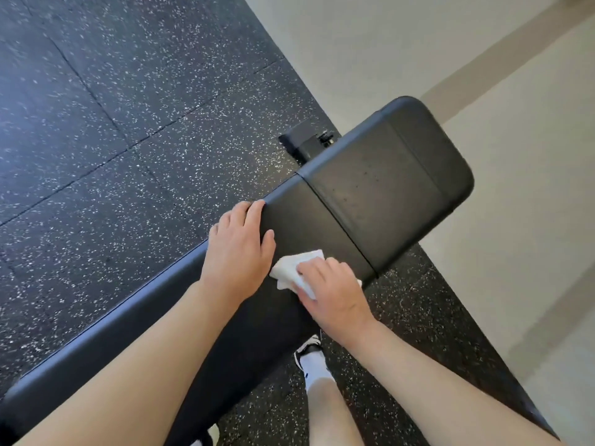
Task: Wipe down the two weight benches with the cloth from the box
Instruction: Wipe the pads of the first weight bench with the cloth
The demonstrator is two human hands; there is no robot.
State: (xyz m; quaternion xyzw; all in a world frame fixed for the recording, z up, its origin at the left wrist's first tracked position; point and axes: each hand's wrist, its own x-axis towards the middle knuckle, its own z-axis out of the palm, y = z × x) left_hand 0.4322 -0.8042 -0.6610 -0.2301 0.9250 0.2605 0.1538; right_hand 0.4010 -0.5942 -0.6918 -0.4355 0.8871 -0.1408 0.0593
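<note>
1. One weight bench (370, 194) in view, black padded, running diagonally from bottom left to upper right. A seam splits the long pad from the shorter end pad at upper right.
2. Cloth (291, 267): white, crumpled, lying on the long pad close to the seam, on the side nearest the person.
3. Right hand (335, 294): palm down on the cloth, fingers bent over it and pressing it to the pad. The cloth sticks out past the fingertips toward the left hand, and a small corner shows on the far side of the hand. Grip reads as a loose hold on the cloth, not a tight fist.
4. Left hand (240, 249): no cloth in it. Fingers curl over the far edge of the long pad, thumb lies on the top surface, just beside the cloth.
5. Both forearms are bare and come in from the bottom of the view.
6. Writing/brands: nothing readable on the bench, the cloth or anywhere else. A black and white shoe (307, 347) with a white sock shows below the bench; any mark on them is too small to make out.
7. Floor (112, 123): black rubber tiles with white flecks, tile joints visible. Beige floor strip (515, 220) on the right.
8. Black bench frame foot (304, 144) sits on the rubber floor just beyond the end pad.
</note>
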